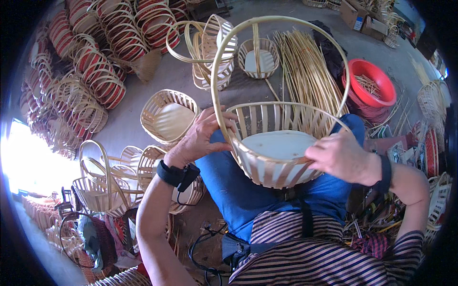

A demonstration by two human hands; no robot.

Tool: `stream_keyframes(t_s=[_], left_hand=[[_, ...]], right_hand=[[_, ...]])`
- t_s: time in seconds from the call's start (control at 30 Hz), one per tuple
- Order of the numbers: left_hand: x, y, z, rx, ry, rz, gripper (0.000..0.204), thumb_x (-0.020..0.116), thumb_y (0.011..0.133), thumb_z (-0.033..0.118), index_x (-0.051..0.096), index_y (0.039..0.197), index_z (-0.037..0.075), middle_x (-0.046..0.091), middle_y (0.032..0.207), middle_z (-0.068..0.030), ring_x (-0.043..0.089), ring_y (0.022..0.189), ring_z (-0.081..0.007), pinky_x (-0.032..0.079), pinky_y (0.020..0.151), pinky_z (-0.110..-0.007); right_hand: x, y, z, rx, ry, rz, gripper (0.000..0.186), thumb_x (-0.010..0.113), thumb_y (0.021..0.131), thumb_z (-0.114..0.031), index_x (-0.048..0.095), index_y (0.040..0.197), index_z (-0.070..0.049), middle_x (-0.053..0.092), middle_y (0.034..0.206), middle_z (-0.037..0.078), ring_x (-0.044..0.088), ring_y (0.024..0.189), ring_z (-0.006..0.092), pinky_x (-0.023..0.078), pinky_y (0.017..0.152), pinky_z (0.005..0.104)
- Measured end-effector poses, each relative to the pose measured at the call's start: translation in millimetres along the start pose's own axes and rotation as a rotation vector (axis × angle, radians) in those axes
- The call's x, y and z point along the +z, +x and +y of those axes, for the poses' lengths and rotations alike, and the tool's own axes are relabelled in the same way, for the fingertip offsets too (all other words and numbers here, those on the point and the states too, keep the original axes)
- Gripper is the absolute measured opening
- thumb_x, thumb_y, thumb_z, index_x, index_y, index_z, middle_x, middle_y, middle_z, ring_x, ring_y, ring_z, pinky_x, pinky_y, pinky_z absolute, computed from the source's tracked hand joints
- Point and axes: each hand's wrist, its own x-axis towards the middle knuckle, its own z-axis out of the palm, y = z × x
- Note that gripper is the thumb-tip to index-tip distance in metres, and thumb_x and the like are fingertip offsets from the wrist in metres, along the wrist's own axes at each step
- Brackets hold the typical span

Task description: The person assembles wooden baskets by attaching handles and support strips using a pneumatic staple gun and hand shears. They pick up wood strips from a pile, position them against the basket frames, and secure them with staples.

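Observation:
A woven basket of pale wooden slats with a white oval base rests over my lap. Its tall hoop handle arches up from the two sides. At the left rim, near the foot of the handle, my left hand is closed with the thumb inside the rim. My right hand has its fingers curled at the near right rim, gripping it; the fingertips are partly hidden. Beyond the basket lies a bundle of thin cane sticks.
A handleless basket sits on the floor ahead left, with handled baskets nearer. A small basket stands ahead. At right is a red basin of short sticks. Red-banded baskets are stacked far left.

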Motion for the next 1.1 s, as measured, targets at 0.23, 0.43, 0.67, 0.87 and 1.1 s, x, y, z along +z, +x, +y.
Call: stream_keyframes(t_s=[0.23, 0.43, 0.67, 0.87, 1.1], left_hand=[[13.7, 57.5, 61.8, 0.092, 0.088, 0.187, 0.036, 0.066, 0.060, 0.027, 0.051, 0.082, 0.003, 0.051, 0.073, -0.0098, 0.050, 0.070, -0.0271, 0.039, 0.064, -0.035], [82.5, 83.0, 78.5, -0.052, 0.148, 0.276, 0.032, 0.065, 0.060, 0.029, 0.052, 0.074, 0.003, 0.052, 0.065, -0.0094, 0.053, 0.061, -0.0260, 0.041, 0.056, -0.035], [101.6, 74.0, 86.1, -0.255, 0.143, 0.111, 0.034, 0.064, 0.060, 0.032, 0.052, 0.074, 0.004, 0.055, 0.072, -0.0110, 0.054, 0.072, -0.0259, 0.042, 0.062, -0.037], [97.5, 61.2, 80.2, -0.343, 0.163, 0.165, 0.030, 0.062, 0.065, 0.032, 0.054, 0.065, 0.003, 0.051, 0.064, -0.0094, 0.053, 0.063, -0.0257, 0.042, 0.058, -0.034], [97.8, 65.6, 78.2, -0.341, 0.154, 0.254, 0.029, 0.064, 0.061, 0.030, 0.057, 0.070, 0.003, 0.053, 0.066, -0.0120, 0.054, 0.064, -0.0280, 0.041, 0.058, -0.036]], right_hand=[[-14.9, -34.4, 76.0, 0.347, 0.185, 0.072, 0.035, 0.062, 0.061, -0.004, 0.053, 0.095, -0.003, 0.055, 0.089, 0.013, 0.053, 0.083, 0.0248, 0.042, 0.073, 0.0305], [-6.6, -4.1, 66.2, 0.496, 0.699, 0.136, 0.026, 0.053, 0.078, -0.022, 0.054, 0.092, 0.001, 0.058, 0.080, 0.008, 0.052, 0.074, 0.0113, 0.041, 0.068, 0.0256], [53.1, 16.4, 70.3, 0.553, 0.986, 0.006, 0.029, 0.054, 0.079, -0.030, 0.056, 0.073, -0.002, 0.053, 0.065, -0.002, 0.044, 0.064, 0.0034, 0.038, 0.060, 0.0209], [54.8, 27.5, 68.2, 0.604, 1.012, -0.091, 0.035, 0.059, 0.074, -0.037, 0.057, 0.063, -0.004, 0.053, 0.058, 0.001, 0.043, 0.057, 0.0061, 0.036, 0.053, 0.0239], [56.9, 32.0, 60.4, 0.608, 0.851, 0.065, 0.040, 0.056, 0.074, -0.041, 0.057, 0.064, -0.003, 0.054, 0.053, 0.004, 0.051, 0.046, 0.0110, 0.038, 0.043, 0.0249]])
